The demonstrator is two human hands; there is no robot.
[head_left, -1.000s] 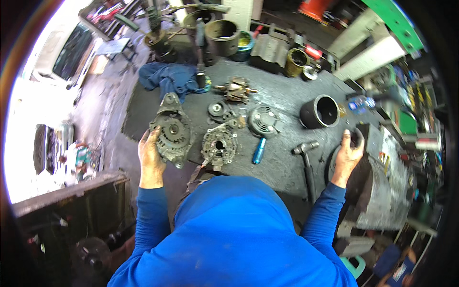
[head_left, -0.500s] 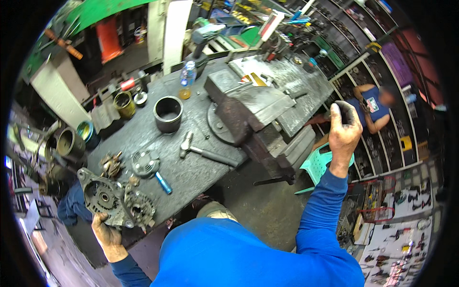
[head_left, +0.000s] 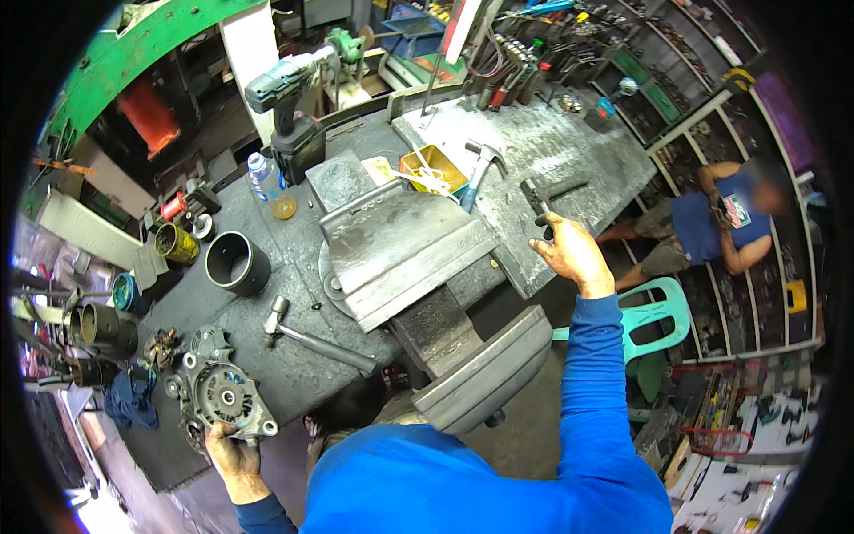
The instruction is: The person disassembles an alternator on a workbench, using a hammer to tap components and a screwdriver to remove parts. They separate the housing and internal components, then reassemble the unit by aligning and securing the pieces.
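1. Workshop bench (head_left: 307,316), dark-topped; a pale metal plate (head_left: 609,178) lies at its far right.
2. Left hand (head_left: 236,458): closed on the lower rim of a round metal housing (head_left: 212,392), thumb on top. Housing is at the near left edge of the bench, overlapping other parts; whether they bear its weight cannot be told.
3. Right hand (head_left: 576,254): part-open, fingers bent, thumb apart; fingertips just beside a dark hammer-like tool (head_left: 562,186) on the plate. Contact cannot be told.
4. Risk, housing: could tip or drop past the bench edge, should the one-handed rim hold slip.
5. Risk, tool: could be knocked askew, should the fingers catch it badly.
6. Risk, ball-peen hammer (head_left: 325,347): handle end lies near the bench edge; a brushing sleeve could send it down.
7. Count, tools: one ball-peen hammer, one claw hammer (head_left: 480,176), one dark tool, one cordless drill (head_left: 289,102), one vise (head_left: 405,262), its jaws well apart.
8. Count, other: one housing in hand, one open cylinder (head_left: 255,271), one clear bottle (head_left: 261,181), one yellow box (head_left: 454,163), one turquoise stool (head_left: 667,313), one seated person (head_left: 698,222).
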